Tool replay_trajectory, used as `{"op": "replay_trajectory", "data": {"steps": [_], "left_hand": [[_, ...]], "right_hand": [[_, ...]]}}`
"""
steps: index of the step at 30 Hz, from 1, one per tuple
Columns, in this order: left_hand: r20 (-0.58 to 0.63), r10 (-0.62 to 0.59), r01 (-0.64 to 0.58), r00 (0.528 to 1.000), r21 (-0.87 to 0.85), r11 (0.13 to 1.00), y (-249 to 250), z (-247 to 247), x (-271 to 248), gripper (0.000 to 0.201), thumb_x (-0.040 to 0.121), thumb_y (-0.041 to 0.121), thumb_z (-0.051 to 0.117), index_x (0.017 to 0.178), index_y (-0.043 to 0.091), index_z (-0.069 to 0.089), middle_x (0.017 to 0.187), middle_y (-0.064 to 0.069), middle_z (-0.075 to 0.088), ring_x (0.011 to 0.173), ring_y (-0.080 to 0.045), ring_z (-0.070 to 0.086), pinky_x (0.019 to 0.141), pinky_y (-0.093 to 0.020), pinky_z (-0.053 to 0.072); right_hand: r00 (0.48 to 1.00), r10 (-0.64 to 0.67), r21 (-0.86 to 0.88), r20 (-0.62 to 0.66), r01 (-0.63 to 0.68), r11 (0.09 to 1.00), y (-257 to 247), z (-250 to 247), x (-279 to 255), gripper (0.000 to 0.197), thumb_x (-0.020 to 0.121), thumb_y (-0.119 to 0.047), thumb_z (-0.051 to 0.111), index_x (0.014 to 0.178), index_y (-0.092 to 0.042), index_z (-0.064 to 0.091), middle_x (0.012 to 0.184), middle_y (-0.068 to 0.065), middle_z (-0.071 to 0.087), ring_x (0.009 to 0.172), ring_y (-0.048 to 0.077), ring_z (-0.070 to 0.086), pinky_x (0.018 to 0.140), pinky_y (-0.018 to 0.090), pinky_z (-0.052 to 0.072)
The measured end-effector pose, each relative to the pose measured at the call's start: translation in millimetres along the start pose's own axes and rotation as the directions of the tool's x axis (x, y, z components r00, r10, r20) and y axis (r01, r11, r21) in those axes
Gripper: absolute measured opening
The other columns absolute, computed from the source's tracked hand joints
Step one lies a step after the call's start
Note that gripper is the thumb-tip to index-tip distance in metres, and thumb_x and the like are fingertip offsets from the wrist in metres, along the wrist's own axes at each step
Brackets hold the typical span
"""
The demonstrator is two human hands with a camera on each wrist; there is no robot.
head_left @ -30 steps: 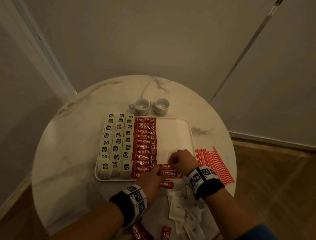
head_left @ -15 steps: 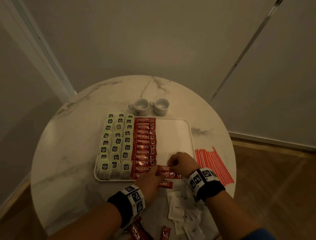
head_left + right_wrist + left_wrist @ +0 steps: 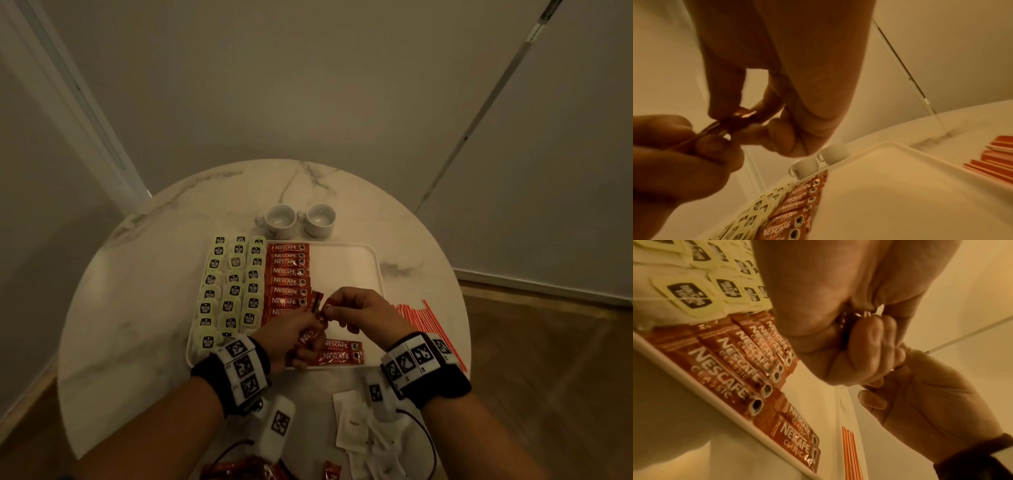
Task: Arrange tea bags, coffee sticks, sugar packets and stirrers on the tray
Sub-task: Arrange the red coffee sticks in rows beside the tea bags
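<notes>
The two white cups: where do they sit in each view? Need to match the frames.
Head: the two white cups stand side by side at centre, on the table just beyond the tray's far edge.
Left wrist: not in it; the left hand fills the upper middle.
Right wrist: lower centre, just past the tray's far edge.
Shared landmark: the column of red coffee sticks.
</notes>
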State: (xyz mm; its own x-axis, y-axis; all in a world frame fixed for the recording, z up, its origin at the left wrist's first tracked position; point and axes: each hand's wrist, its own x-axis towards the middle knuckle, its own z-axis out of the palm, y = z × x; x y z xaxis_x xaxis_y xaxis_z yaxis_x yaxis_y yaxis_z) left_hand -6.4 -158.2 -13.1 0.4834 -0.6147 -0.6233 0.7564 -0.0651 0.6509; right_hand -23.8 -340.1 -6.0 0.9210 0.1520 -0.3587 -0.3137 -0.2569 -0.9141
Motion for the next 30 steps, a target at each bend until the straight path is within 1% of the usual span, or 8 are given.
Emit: {"op": "replay_trajectory", "data": {"steps": [4,10,14,20,23,25,27,30], "left_hand": [[-0.104,0.158,-0.141,0.982,0.159,0.977,3,-3,0,0.016,0.091,0.014,0.061,0.101,0.002,0.056,0.069,-0.007,0.065,0.051,-0.017,0.057,0.043,-0.025,0.045],[-0.132,0.339,-0.265,0.932,0.392,0.881,4,-8,2,0.014,0.09,0.015,0.063,0.087,0.001,0.062,0.066,-0.012,0.069,0.039,-0.015,0.049,0.044,-0.024,0.042],[-0.134,0.389,-0.266,0.911,0.528,0.807,6,-6,3,0.031,0.09,0.028,0.064,0.081,-0.002,0.067,0.056,-0.01,0.064,0.037,-0.012,0.049,0.042,-0.02,0.04],[-0.146,0.451,-0.289,0.881,0.589,0.755,4,-5,7,0.021,0.087,0.026,0.068,0.072,0.011,0.07,0.054,0.004,0.064,0.046,0.0,0.053,0.052,-0.011,0.041],[-0.189,0.468,-0.252,0.863,0.642,0.724,2,-8,13,0.017,0.089,0.023,0.065,0.073,0.019,0.07,0.06,0.006,0.068,0.056,-0.004,0.057,0.056,-0.012,0.045],[-0.194,0.454,-0.223,0.87,0.666,0.712,0,-9,15,0.018,0.091,0.024,0.062,0.075,0.022,0.07,0.063,0.007,0.069,0.06,-0.004,0.059,0.055,-0.007,0.043],[-0.172,0.432,-0.205,0.886,0.689,0.695,-1,-7,15,0.021,0.092,0.029,0.06,0.074,0.022,0.069,0.066,0.006,0.069,0.062,0.0,0.061,0.059,-0.005,0.044],[-0.185,0.39,-0.155,0.902,0.704,0.693,-8,-7,18,0.02,0.094,0.031,0.056,0.086,0.02,0.07,0.075,0.001,0.071,0.076,-0.015,0.068,0.079,-0.03,0.054]], "right_hand": [[0.995,-0.011,0.014,-0.103,0.013,1.0,-3,-1,3,0.008,0.088,-0.011,0.064,0.082,-0.013,0.069,0.067,0.001,0.061,0.052,0.007,0.044,0.049,0.022,0.035],[0.974,0.102,0.036,-0.201,-0.096,0.995,1,2,4,0.019,0.093,-0.017,0.057,0.077,-0.011,0.066,0.059,0.0,0.056,0.051,0.011,0.044,0.047,0.023,0.034],[0.994,0.031,0.089,-0.102,-0.022,0.996,-2,5,0,0.003,0.09,-0.009,0.061,0.089,-0.011,0.064,0.069,0.006,0.066,0.059,0.013,0.054,0.048,0.024,0.04],[0.981,0.031,0.082,-0.191,-0.016,0.997,2,1,4,0.011,0.093,-0.003,0.056,0.09,-0.004,0.066,0.056,0.008,0.058,0.047,0.02,0.053,0.047,0.028,0.046],[0.975,0.085,0.057,-0.203,-0.075,0.996,4,-2,7,0.022,0.098,-0.005,0.045,0.099,-0.01,0.066,0.07,0.01,0.063,0.054,0.019,0.063,0.055,0.031,0.056],[0.98,0.023,-0.147,-0.196,-0.053,0.988,2,-3,6,0.02,0.097,-0.011,0.049,0.107,-0.016,0.066,0.086,0.005,0.07,0.07,0.011,0.066,0.072,0.026,0.057],[0.993,-0.079,-0.455,-0.092,0.028,0.89,-2,-1,5,0.02,0.092,-0.018,0.06,0.11,-0.021,0.069,0.097,-0.004,0.071,0.08,-0.004,0.06,0.078,0.009,0.048],[0.994,-0.107,-0.67,0.001,0.08,0.738,-1,0,10,0.014,0.087,-0.018,0.066,0.1,-0.02,0.072,0.097,-0.001,0.068,0.084,0.004,0.057,0.077,0.015,0.048]]}}
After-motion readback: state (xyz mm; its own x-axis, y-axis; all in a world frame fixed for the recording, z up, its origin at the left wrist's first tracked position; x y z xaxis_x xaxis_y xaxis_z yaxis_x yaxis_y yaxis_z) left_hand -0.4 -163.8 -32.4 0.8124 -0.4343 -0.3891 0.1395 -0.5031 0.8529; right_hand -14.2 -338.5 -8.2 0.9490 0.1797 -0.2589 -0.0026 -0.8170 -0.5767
